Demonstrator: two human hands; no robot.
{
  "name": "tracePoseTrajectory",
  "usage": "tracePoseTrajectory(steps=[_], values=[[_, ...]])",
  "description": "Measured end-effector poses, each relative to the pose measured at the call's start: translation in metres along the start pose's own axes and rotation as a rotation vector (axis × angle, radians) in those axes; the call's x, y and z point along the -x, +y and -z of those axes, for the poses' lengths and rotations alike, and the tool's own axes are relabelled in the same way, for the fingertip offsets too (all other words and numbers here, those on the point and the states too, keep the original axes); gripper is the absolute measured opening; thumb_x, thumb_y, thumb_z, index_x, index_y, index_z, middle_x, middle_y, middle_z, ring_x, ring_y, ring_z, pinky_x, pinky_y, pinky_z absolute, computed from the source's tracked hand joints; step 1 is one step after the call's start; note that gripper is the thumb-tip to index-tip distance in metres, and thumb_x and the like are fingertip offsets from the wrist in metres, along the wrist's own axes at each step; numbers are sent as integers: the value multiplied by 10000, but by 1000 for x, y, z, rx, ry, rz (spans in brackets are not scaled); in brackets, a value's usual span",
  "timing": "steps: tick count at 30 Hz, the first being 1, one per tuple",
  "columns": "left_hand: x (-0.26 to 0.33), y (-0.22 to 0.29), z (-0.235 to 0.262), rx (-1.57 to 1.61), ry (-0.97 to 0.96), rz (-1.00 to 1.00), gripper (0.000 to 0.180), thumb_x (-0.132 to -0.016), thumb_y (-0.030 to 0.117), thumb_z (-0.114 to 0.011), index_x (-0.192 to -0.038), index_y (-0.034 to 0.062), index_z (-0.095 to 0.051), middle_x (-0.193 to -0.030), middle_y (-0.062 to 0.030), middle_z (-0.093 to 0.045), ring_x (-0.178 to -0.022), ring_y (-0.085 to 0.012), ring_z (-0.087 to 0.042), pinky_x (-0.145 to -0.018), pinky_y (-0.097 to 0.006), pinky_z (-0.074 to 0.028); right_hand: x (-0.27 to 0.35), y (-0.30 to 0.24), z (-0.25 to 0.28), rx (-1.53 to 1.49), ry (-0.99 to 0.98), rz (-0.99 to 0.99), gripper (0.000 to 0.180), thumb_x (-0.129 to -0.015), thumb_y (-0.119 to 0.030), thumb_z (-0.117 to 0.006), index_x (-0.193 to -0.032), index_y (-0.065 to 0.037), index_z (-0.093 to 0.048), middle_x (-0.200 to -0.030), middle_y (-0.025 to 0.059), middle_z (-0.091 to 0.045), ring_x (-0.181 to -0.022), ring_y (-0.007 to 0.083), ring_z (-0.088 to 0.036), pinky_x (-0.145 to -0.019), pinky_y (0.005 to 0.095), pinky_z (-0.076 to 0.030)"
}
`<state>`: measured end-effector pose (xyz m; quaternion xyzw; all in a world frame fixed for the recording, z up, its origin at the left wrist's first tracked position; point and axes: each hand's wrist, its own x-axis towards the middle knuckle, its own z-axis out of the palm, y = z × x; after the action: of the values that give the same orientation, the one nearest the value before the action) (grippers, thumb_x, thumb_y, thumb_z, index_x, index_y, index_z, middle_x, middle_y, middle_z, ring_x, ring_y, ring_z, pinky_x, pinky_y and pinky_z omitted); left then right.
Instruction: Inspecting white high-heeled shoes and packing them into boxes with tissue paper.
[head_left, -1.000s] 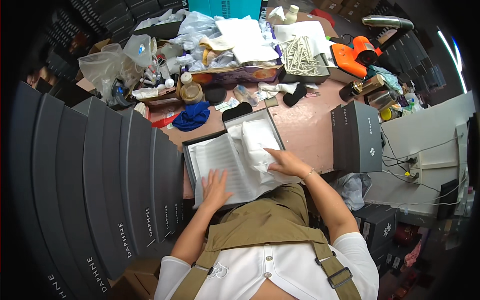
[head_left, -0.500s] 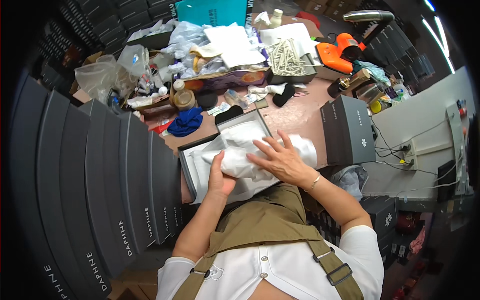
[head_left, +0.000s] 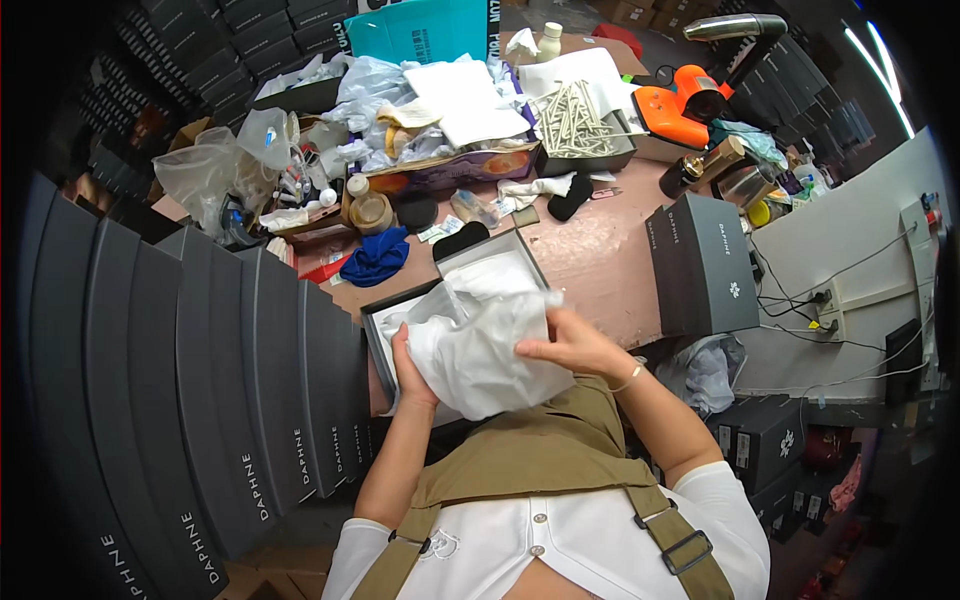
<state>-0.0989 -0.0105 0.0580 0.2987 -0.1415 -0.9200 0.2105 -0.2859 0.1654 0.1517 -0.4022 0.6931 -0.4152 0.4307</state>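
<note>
A crumpled white tissue paper bundle [head_left: 485, 365] is between my hands, over an open dark grey box [head_left: 533, 262]. My left hand [head_left: 412, 372] cups the bundle's left side, its thumb pointing up. With thumb and fingers, my right hand [head_left: 578, 345] grips the paper's right edge. Whatever the paper may wrap is hidden. More white paper [head_left: 492, 275] lines the box beneath.
Tall stacks of dark grey boxes [head_left: 215, 370] stand close on my left. Another grey box [head_left: 705, 265] sits at the table's right. Behind are a blue cloth [head_left: 375, 257], black pads [head_left: 462, 240], a tray of white sticks [head_left: 575, 125] and an orange tool [head_left: 668, 118].
My right hand has turned from spread fingers over the roll to gripping the paper's edge. The paper's right end no longer sticks out; a broad sheet hangs toward me.
</note>
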Motion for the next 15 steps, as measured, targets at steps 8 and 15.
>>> tracePoseTrajectory(steps=[8, 15], values=[[-8, 37, -6, -24, 406, -423, 427, -998, 409, -392, -1049, 16, -551, -1030, -131, -612, -900, -235, -606, -831, -362, -492, 29, 57, -12, -906, -49, -92, 603, -849, -365, -686, -1291, -28, -453, -1223, 59, -545, -1118, 150, -517, -970, 299, -415], [49, 63, -84, -647, 40, -1221, 509, -1000, 502, -327, -1080, 26, -490, -1037, -125, -545, -839, -187, -540, -780, -302, -442, 44, 55, 13, -1140, 153, -50, 588, -842, -494, -638, -1209, -55, -500, -1137, 77, -594, -1047, 169, -586, -914, 342, -483]])
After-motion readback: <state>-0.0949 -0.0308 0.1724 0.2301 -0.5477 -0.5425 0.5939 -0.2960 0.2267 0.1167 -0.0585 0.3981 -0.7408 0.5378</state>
